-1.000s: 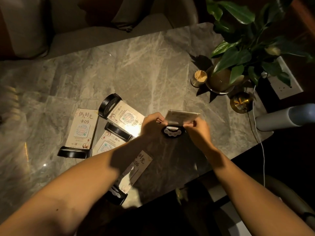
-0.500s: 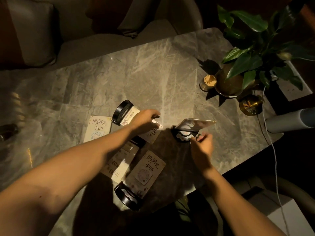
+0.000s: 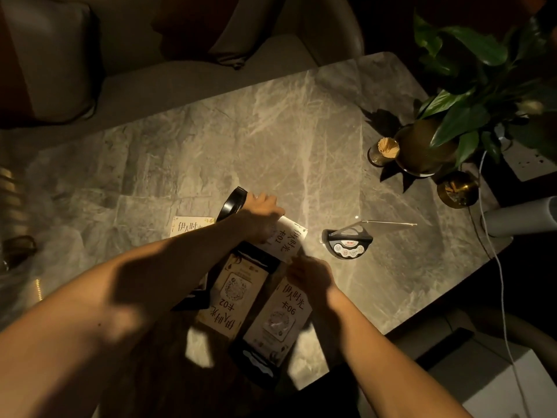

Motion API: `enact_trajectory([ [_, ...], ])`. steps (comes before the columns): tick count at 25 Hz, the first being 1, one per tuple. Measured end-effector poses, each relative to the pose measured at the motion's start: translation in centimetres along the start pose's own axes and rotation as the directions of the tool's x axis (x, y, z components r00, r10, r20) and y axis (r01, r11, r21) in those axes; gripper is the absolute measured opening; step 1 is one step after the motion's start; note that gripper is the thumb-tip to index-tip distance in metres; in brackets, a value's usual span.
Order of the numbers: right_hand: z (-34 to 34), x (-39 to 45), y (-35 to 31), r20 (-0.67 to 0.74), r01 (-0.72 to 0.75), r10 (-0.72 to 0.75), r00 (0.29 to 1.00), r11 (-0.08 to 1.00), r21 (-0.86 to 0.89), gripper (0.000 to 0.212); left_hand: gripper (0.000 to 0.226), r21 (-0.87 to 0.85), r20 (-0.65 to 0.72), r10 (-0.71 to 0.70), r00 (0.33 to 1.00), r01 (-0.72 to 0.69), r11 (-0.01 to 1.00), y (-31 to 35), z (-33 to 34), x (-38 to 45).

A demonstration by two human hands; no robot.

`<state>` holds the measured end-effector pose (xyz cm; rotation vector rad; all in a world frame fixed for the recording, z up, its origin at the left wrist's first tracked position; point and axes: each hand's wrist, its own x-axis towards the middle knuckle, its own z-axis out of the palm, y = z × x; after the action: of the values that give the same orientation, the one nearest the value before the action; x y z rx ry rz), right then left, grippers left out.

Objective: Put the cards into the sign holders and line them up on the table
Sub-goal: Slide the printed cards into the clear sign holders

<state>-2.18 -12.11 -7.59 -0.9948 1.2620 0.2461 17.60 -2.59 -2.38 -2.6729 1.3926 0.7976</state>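
Hands meet over the bench (image 3: pixel 187 140): left hand (image 3: pixel 261 217) pinches a card (image 3: pixel 286 241), right hand (image 3: pixel 310 274) fingers curled (grip unclear). Finished sign holder (image 3: pixel 346 241) stands rightward, with open marble beyond.

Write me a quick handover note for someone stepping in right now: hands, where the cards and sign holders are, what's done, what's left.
Left hand: on the sign 01, which lies flat; a full grasp cannot be told.
Right hand: at that sign's near edge, holding nothing clearly.
Done: one sign holder stands upright to the right on the table.
Left: sign 02 and sign 06 lie flat near the front edge; another sign lies partly hidden under the left forearm. Stand them up and line all of them beside the upright one.
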Motion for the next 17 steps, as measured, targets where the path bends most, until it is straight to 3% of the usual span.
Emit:
enact_trajectory([
  [1,1.3,-2.6,-1.9,0.011,0.003,-0.003,1.000,0.999,-0.034,0.007,0.043,0.019,-0.036,0.009,0.999,-0.008,1.000,-0.1,-0.1,0.3],
  [2,1.8,-4.2,-3.2,0.007,0.010,-0.010,1.000,1.000,-0.026,0.014,0.043,0.006,-0.033,0.033,0.999,-0.032,0.999,-0.2,-0.5,0.5],
  [5,2.2,-5.9,-5.3,0.013,0.079,-0.081,0.997,0.990,0.116,0.010,0.049,-0.262,0.050,0.065,0.997,-0.049,0.964,-1.6,-1.9,1.2],
  [7,2.6,-6.8,-7.3,-0.013,0.145,-0.145,0.989,0.975,0.170,0.017,0.051,-0.475,0.056,0.048,0.997,-0.016,0.880,-2.7,-3.1,1.5],
  [9,3.2,-7.7,-9.8,-0.020,0.236,-0.236,0.972,0.954,0.184,0.019,0.050,-0.665,-0.026,0.049,0.998,-0.054,0.745,-3.2,-4.2,1.7],
  [13,3.9,-8.8,-14.0,-0.114,0.450,-0.445,0.888,0.893,0.021,0.008,0.042,-0.809,-0.237,-0.125,0.963,-0.124,0.575,-2.4,-6.2,0.7],
  [17,4.3,-9.8,-16.0,-0.112,0.574,-0.597,0.795,0.798,-0.183,0.014,0.039,-0.900,-0.249,-0.237,0.939,-0.134,0.415,-1.9,-5.9,-0.2],
])
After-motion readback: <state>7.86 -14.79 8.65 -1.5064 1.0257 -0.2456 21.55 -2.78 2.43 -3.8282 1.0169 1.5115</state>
